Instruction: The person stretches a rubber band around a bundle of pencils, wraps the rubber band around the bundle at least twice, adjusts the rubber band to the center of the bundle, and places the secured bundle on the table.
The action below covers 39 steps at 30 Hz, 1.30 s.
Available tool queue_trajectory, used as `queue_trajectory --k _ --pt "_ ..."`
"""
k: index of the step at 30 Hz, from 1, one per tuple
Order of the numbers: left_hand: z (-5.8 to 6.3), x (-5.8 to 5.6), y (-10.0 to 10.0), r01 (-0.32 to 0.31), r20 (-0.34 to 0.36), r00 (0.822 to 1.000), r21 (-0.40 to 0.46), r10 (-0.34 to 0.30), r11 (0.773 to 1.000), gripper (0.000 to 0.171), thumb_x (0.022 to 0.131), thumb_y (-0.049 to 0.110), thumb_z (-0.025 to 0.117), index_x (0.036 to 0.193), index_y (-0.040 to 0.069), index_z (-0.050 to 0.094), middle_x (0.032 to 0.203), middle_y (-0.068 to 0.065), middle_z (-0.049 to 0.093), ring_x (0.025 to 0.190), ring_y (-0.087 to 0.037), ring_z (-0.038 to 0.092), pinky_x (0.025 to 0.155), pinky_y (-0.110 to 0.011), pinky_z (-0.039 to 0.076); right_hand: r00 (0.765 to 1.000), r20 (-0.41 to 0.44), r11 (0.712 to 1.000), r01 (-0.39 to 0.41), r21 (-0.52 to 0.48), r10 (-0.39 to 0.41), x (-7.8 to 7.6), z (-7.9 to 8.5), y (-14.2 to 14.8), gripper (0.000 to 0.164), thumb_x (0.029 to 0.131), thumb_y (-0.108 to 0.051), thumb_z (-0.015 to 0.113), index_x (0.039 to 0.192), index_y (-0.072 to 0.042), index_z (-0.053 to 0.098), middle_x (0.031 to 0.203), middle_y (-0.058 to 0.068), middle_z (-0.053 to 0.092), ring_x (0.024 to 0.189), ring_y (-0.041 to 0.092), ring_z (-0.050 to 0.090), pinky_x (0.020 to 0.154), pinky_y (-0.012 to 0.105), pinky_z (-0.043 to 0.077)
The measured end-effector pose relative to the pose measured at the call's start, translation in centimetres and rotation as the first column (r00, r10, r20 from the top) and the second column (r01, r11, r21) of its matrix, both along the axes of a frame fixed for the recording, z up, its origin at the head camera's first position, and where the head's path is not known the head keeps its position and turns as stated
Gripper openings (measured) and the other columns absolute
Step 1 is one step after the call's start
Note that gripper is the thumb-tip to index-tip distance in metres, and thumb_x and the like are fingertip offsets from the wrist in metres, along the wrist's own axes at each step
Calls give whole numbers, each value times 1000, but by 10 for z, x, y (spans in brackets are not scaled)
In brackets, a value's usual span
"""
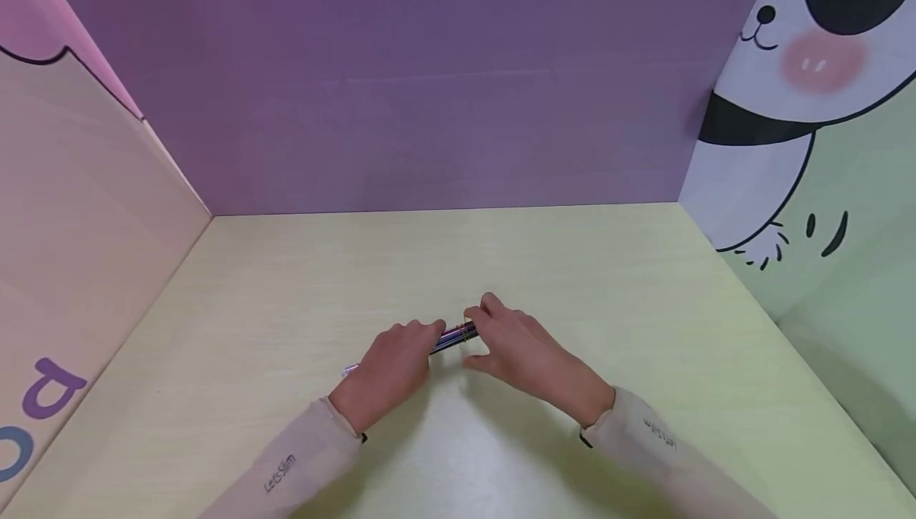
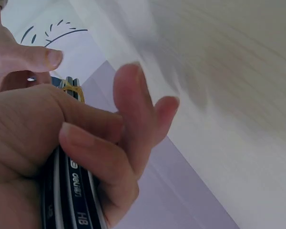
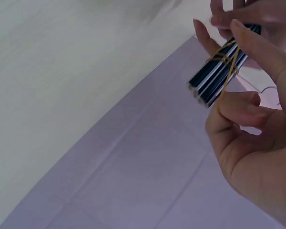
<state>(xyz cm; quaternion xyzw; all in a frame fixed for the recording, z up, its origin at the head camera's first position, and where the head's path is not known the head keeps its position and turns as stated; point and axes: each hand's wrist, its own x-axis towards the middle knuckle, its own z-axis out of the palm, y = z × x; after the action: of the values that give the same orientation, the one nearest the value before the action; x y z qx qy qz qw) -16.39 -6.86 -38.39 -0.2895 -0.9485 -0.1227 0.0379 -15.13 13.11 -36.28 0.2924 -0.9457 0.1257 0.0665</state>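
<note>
My left hand [image 1: 390, 368] grips a bundle of dark pencils [image 1: 454, 337] with pale stripes. In the left wrist view, HB lettering shows on one pencil [image 2: 81, 210] low in the hand. A yellow rubber band [image 3: 230, 71] is wound round the bundle near its far end, and one strand stretches out to my right hand [image 3: 257, 143]. That hand hooks the strand between thumb and curled finger, beside the pencil ends. In the head view, my right hand [image 1: 533, 356] is at the right end of the bundle; the left hand hides its middle.
Below both hands lies a pale wood-grain table [image 1: 286, 288]. A purple panel [image 1: 444, 90] stands along its back edge. Side panels flank it, a pink one [image 1: 79, 209] at left with letters and a green one [image 1: 859, 280] at right with a panda drawing.
</note>
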Motion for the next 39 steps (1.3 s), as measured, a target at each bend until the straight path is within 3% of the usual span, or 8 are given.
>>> queue_trajectory --k 6,11,18,27,30,33,36,39 --pt "5 -5 -6 -48 31 998 15 47 999 22 81 -15 60 84 7 55 60 -2 47 51 -18 42 43 -26 33 990 -140 998 -15 61 23 11 -1 -8 45 86 -28 80 117 -2 60 90 4 49 55 11 42 49 18 40" --pt "9 -12 -8 -43 34 999 22 42 999 19 83 -12 62 88 6 58 61 -3 51 50 -18 45 43 -27 36 972 -230 991 -71 -116 42 14 -8 -10 45 87 -21 79 121 1 60 92 6 57 59 10 49 53 17 45" --pt "20 -23 -12 -97 181 980 80 81 992 33 87 -9 62 119 0 61 90 -16 69 39 -9 52 43 -25 47 927 -366 855 -252 -454 79 19 -16 -11 12 86 -1 71 98 -3 71 87 2 64 66 6 59 59 10 47" --pt "31 -19 -13 -99 333 942 199 28 975 52 89 -12 58 139 3 52 117 -23 64 42 -10 59 47 -25 50 857 -507 823 -223 -522 -90 20 -12 6 10 84 4 66 91 -2 69 90 4 69 76 15 68 68 26 59" --pt "37 -13 -11 -63 320 947 182 2 981 50 89 -12 59 136 5 54 115 -21 65 43 -10 58 48 -26 50 928 -357 766 -154 -624 -104 14 -5 16 17 87 2 70 102 -4 67 97 3 70 82 14 69 75 29 60" --pt "42 -4 -6 1 311 949 154 -50 988 42 88 -11 62 127 7 59 103 -16 67 43 -10 57 49 -26 50 999 -44 705 -50 -708 27 6 6 25 28 92 -10 71 119 -11 63 109 2 68 95 14 68 84 31 59" --pt "43 -1 -3 70 294 949 163 -116 984 32 88 -12 61 114 7 61 87 -8 65 42 -10 56 49 -25 49 942 267 667 66 -742 204 -4 14 31 25 96 -18 69 120 -15 65 111 2 69 95 18 70 87 33 58" --pt "44 -3 -3 121 312 931 235 -192 965 20 92 -6 61 106 8 60 73 -4 62 44 -14 60 49 -25 49 883 374 645 113 -756 284 -10 19 34 16 95 -18 70 110 -13 72 106 6 71 87 25 73 86 37 58"
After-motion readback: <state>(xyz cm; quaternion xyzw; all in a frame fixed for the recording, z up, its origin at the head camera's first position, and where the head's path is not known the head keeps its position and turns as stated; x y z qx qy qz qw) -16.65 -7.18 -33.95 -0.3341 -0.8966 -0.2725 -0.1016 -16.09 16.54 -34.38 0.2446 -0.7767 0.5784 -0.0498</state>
